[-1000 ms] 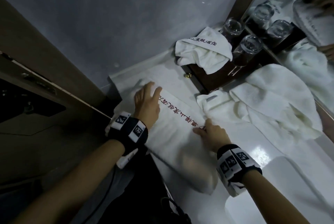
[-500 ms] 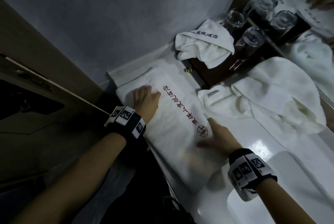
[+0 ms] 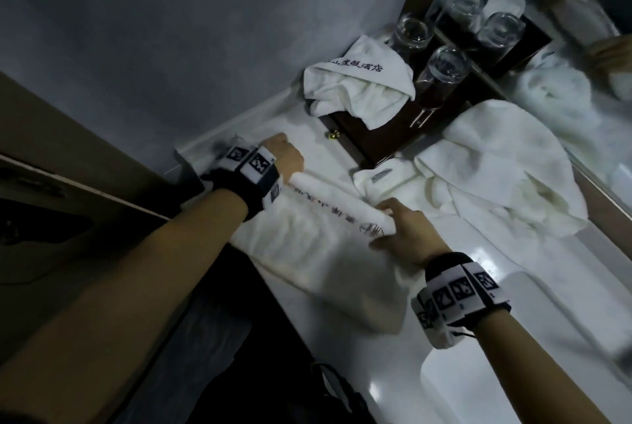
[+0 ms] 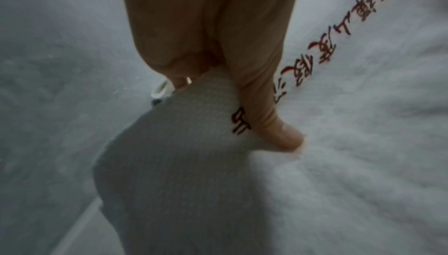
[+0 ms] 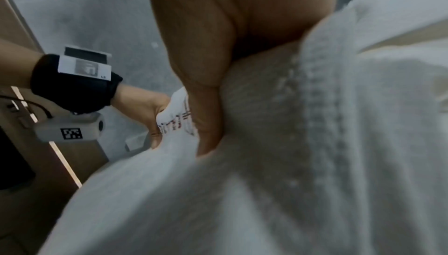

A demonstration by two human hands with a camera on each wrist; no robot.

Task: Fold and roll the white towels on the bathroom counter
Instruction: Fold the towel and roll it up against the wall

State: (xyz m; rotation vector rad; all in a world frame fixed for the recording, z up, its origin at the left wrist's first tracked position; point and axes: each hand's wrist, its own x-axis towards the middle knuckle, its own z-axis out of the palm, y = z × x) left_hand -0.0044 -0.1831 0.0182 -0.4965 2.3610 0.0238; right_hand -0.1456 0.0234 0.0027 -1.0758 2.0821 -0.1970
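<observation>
Since the earlier frames the far edge of the embroidered towel (image 3: 318,246) has been lifted and turned over into a short roll; before, it lay flat under two flat palms. The head view has also swung, so the counter sits more diagonal.

Landmark: the embroidered towel. It is laid on the white counter (image 3: 455,252), its near end draped toward the counter's front edge, its far end rolled, red lettering (image 4: 327,52) seen running along the roll.

Largest first. The grey wall (image 3: 171,30) is seen beyond the towel. The mirror (image 3: 564,88) is set beyond and right of it. A heap of waffle-weave towels (image 3: 496,164) is piled right of it, touching or nearly touching the roll's right end. A crumpled towel with dark lettering (image 3: 359,88) is draped over a dark wooden box (image 3: 386,136) beyond the roll. Two drinking glasses (image 3: 444,64) are stood on that box, against the mirror.

The left hand (image 3: 285,157) is closed on the roll's left end: thumb (image 4: 266,105) pressed on top, fingers curled under the fold. The right hand (image 3: 407,228) is closed on the roll's right end, thumb (image 5: 206,121) tucked against the cloth, fingers wrapped round it. Marker-printed bands are worn on both wrists.
</observation>
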